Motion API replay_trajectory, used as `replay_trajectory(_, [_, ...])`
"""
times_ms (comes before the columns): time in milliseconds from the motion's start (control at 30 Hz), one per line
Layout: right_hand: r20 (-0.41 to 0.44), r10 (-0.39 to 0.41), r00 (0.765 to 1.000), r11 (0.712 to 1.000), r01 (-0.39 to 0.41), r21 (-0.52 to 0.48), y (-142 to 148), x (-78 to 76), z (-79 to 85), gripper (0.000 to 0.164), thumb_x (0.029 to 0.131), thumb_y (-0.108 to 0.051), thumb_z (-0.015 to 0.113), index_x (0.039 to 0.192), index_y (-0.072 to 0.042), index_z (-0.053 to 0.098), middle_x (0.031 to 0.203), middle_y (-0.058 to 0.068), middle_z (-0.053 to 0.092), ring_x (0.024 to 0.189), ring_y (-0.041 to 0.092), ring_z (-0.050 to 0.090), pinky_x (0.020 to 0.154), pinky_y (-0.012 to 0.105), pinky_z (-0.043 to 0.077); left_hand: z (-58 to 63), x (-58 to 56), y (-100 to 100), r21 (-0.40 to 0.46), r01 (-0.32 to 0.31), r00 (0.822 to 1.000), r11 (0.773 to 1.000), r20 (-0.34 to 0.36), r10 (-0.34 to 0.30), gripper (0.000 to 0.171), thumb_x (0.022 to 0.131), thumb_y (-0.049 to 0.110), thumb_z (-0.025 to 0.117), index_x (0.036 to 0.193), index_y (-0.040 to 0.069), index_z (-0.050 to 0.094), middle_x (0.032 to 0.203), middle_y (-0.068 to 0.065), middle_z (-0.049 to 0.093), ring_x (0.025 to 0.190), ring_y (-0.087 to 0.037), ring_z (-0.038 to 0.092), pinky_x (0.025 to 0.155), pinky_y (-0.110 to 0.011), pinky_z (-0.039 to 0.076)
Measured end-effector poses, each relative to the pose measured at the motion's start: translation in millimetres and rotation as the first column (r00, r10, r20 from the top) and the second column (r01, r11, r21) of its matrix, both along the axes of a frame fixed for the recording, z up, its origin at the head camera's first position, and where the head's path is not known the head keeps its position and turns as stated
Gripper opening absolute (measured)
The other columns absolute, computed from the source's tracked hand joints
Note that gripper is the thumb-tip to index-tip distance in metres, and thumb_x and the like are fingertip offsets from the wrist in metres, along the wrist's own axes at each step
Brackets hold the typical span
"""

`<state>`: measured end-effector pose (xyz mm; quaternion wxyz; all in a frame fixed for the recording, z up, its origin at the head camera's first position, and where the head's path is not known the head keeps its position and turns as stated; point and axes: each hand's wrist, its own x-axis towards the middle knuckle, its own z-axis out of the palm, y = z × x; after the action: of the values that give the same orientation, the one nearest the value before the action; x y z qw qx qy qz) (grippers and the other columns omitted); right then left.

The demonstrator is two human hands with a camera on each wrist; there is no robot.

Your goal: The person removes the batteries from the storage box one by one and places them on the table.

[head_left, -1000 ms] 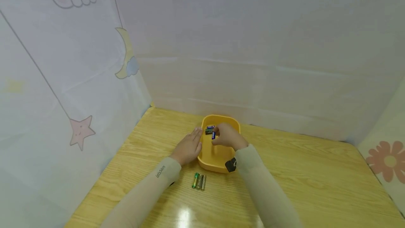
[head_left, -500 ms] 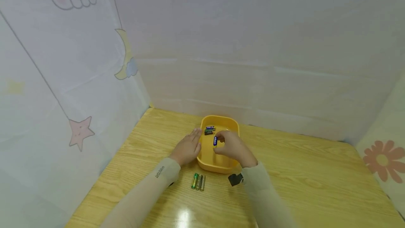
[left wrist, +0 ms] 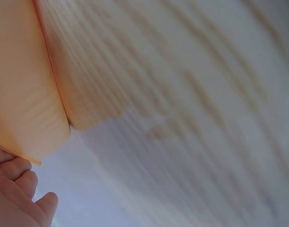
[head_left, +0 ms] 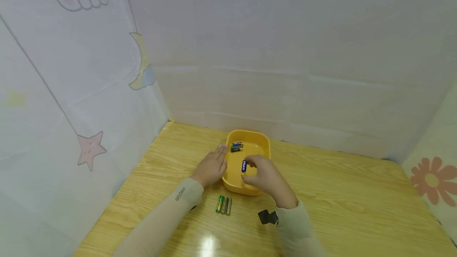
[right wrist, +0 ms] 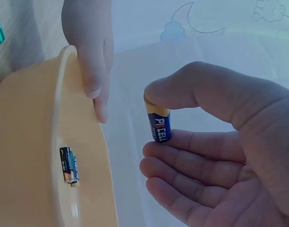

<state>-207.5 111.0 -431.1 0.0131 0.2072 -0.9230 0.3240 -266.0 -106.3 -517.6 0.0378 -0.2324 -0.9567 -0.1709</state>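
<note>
The right hand [head_left: 267, 175] had its grip pinching a blue-and-yellow battery [head_left: 244, 167] end to end, thumb on the yellow tip, over the yellow tray [head_left: 242, 190]. The left hand [head_left: 210, 166], fingers extended, touched the tray's left rim. Other batteries [head_left: 236, 147] lay inside, far left; three loose batteries [head_left: 224, 205] lay side by side on the desk [head_left: 350, 185], near the tray.

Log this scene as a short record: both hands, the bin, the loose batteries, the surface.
left hand: touches the rim of the yellow bin
right hand: pinches a blue-and-yellow battery between thumb and fingers
in bin: small battery cluster, lying toward its left side
outside bin: three loose batteries, side by side, nearer the person
surface: wood-grain table
</note>
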Motion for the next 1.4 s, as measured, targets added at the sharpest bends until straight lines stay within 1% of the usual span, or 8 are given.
replay_trajectory(200, [-0.032,-0.011,0.999,1.000,0.010,-0.010,0.2,15.7,2.5,0.051,0.081,-0.010,0.084,0.126,0.004,0.066,0.120,0.016,0.069,0.107,0.033,0.066,0.093,0.049,0.057,-1.7,-1.6,0.1,-0.028,-0.009,1.000,1.000,-0.008,0.008,0.058,0.111,0.029,0.034,0.162,0.005,0.019,0.167,-0.010,0.022,0.154,-0.023,0.018,0.125,-0.049,0.020])
replay_trajectory(367, [-0.042,-0.022,0.999,1.000,0.021,-0.014,-1.1,25.8,-0.1,0.050,0.080,-0.009,0.085,0.123,0.005,0.067,0.118,0.016,0.070,0.104,0.032,0.067,0.091,0.048,0.057,-0.3,-1.4,0.9,-0.029,-0.006,1.000,1.000,-0.003,0.006,0.058,0.111,0.029,0.033,0.162,0.006,0.018,0.167,-0.009,0.020,0.154,-0.023,0.017,0.125,-0.049,0.019])
replay_trajectory(533, [-0.040,0.000,0.999,1.000,-0.001,-0.011,-0.5,34.0,-3.1,0.048,0.079,-0.008,0.085,0.122,0.005,0.067,0.117,0.015,0.070,0.104,0.031,0.067,0.091,0.047,0.057,0.9,-1.3,1.7,-0.029,-0.006,1.000,1.000,0.005,0.006,0.058,0.111,0.029,0.033,0.162,0.006,0.017,0.167,-0.008,0.019,0.155,-0.023,0.016,0.125,-0.048,0.018])
replay_trajectory(667, [-0.024,0.032,0.999,0.999,-0.032,-0.015,0.6,40.0,-6.9,0.046,0.080,-0.008,0.084,0.121,0.002,0.067,0.117,0.013,0.069,0.104,0.030,0.066,0.091,0.047,0.057,-0.5,-2.5,1.4,-0.027,-0.008,1.000,1.000,-0.006,0.007,0.058,0.111,0.029,0.033,0.162,0.006,0.018,0.167,-0.008,0.019,0.155,-0.023,0.017,0.126,-0.047,0.017])
replay_trajectory(900, [0.057,0.054,0.997,0.998,-0.052,-0.042,1.6,47.1,-17.2,0.048,0.078,-0.009,0.085,0.120,0.003,0.066,0.115,0.014,0.069,0.103,0.033,0.066,0.090,0.049,0.057,-0.7,-3.3,0.2,-0.023,0.003,1.000,1.000,-0.012,-0.003,0.058,0.111,0.030,0.033,0.162,0.005,0.019,0.167,-0.009,0.020,0.154,-0.024,0.018,0.125,-0.047,0.018])
replay_trajectory(1033, [0.084,0.076,0.994,0.995,-0.071,-0.063,0.2,49.8,-21.6,0.048,0.077,-0.010,0.086,0.119,0.004,0.067,0.113,0.014,0.069,0.102,0.032,0.067,0.089,0.049,0.058,-0.3,-2.7,0.0,-0.018,0.003,1.000,1.000,-0.001,-0.003,0.058,0.111,0.029,0.033,0.162,0.005,0.019,0.167,-0.009,0.020,0.154,-0.024,0.018,0.126,-0.047,0.017])
replay_trajectory(1133, [0.097,0.098,0.990,0.994,-0.093,-0.061,-1.7,51.3,-23.6,0.047,0.077,-0.010,0.086,0.118,0.005,0.067,0.111,0.013,0.069,0.100,0.031,0.067,0.088,0.049,0.058,-1.3,-2.3,-0.3,-0.013,-0.001,1.000,1.000,0.001,0.001,0.058,0.110,0.029,0.033,0.162,0.005,0.020,0.167,-0.009,0.021,0.154,-0.024,0.018,0.126,-0.046,0.015])
replay_trajectory(1400, [0.095,0.131,0.987,0.991,-0.131,-0.006,-4.2,54.0,-24.1,0.046,0.075,-0.010,0.088,0.115,0.004,0.068,0.108,0.009,0.069,0.099,0.029,0.066,0.087,0.046,0.057,-4.9,-2.7,-0.6,-0.015,-0.009,1.000,1.000,-0.004,0.009,0.059,0.110,0.029,0.034,0.162,0.005,0.019,0.167,-0.008,0.020,0.154,-0.023,0.018,0.126,-0.045,0.016])
